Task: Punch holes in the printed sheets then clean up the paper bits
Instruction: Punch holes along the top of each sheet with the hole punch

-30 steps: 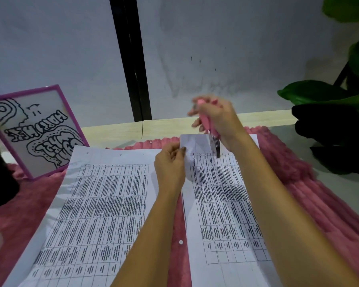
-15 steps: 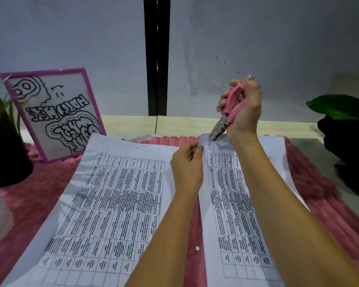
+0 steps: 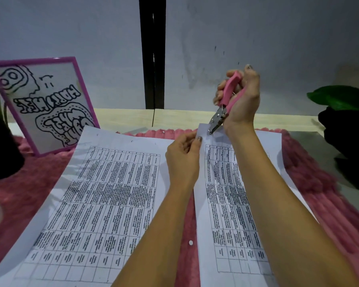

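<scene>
Two printed sheets with tables lie on a pink fluffy mat (image 3: 311, 183). My left hand (image 3: 183, 158) pinches the top left corner of the right sheet (image 3: 224, 193) and lifts it a little. My right hand (image 3: 240, 98) grips the pink-handled hole punch (image 3: 226, 100), its metal jaws (image 3: 215, 125) pointing down at that raised corner. The left sheet (image 3: 104, 193) lies flat with small holes along its top edge. One round white paper bit (image 3: 191, 242) sits on the mat between the sheets.
A purple-framed drawing (image 3: 44, 104) leans at the back left, beside a dark pot (image 3: 0, 150). A dark pot with green leaves (image 3: 344, 129) stands at the right. A pale wooden ledge (image 3: 122, 117) and a grey wall run behind the mat.
My right hand raised the punch off the sheet, then brought its jaws back down to the corner. The view shifted left and closer. My left hand kept its pinch on the corner.
</scene>
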Action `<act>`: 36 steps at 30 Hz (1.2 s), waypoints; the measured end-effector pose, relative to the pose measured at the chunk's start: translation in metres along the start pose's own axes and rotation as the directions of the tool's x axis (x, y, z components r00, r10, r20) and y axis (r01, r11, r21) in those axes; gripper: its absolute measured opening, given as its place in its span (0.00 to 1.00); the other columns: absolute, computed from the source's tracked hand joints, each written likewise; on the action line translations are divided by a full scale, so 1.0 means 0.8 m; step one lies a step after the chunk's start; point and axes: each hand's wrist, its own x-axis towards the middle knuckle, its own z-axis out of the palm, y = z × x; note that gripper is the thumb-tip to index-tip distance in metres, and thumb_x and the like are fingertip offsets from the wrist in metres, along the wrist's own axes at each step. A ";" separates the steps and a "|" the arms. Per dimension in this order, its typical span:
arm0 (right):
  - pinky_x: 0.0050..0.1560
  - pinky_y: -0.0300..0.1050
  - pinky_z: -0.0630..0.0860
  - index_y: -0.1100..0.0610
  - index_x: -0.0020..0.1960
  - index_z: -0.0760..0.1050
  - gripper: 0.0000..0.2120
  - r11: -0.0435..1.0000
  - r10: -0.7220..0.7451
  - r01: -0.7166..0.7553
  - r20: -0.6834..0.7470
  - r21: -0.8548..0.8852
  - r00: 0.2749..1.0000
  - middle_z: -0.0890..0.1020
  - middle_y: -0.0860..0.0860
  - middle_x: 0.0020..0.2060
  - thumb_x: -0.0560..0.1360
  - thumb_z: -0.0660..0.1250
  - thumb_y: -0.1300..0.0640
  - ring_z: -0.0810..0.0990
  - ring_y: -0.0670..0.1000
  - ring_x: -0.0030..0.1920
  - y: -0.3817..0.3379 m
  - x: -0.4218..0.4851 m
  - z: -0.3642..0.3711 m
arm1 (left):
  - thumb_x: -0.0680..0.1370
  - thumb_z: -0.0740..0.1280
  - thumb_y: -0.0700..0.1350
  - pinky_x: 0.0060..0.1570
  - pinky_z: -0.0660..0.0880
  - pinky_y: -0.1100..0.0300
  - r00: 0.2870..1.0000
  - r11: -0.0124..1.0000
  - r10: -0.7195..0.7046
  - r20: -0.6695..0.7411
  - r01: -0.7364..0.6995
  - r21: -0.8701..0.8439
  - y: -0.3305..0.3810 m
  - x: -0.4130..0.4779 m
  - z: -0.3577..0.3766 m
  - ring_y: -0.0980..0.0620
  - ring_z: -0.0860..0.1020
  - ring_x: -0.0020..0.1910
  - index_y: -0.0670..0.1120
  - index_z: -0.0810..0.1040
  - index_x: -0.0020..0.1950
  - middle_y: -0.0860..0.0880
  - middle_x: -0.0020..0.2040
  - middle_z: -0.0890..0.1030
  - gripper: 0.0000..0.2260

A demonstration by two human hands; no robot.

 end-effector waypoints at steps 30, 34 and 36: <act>0.26 0.39 0.63 0.59 0.35 0.70 0.11 0.998 -0.011 0.006 -0.081 -0.062 0.997 0.72 0.56 0.27 0.75 0.58 0.60 0.66 0.51 0.23 -0.002 -0.002 0.005 | 0.77 0.69 0.41 0.45 0.78 0.67 0.998 0.998 0.065 0.020 -0.065 0.019 -0.001 -0.005 0.004 0.58 0.81 0.42 0.44 0.82 0.50 0.52 0.41 0.83 0.04; 0.28 0.40 0.67 0.60 0.42 0.73 0.11 0.997 0.068 -0.069 -0.027 -0.020 0.997 0.75 0.54 0.30 0.72 0.61 0.52 0.69 0.51 0.26 -0.001 -0.005 0.002 | 0.78 0.69 0.43 0.42 0.76 0.68 0.998 0.998 0.062 0.013 -0.062 0.022 -0.001 -0.002 0.005 0.58 0.80 0.39 0.44 0.82 0.48 0.51 0.39 0.83 0.04; 0.29 0.41 0.69 0.61 0.45 0.74 0.14 0.995 0.101 -0.101 0.021 -0.018 0.995 0.76 0.54 0.31 0.72 0.61 0.49 0.71 0.50 0.28 0.000 -0.007 -0.002 | 0.77 0.69 0.44 0.38 0.74 0.70 0.997 0.996 0.072 0.007 -0.073 0.052 -0.003 -0.001 0.005 0.60 0.79 0.35 0.43 0.82 0.46 0.50 0.37 0.83 0.05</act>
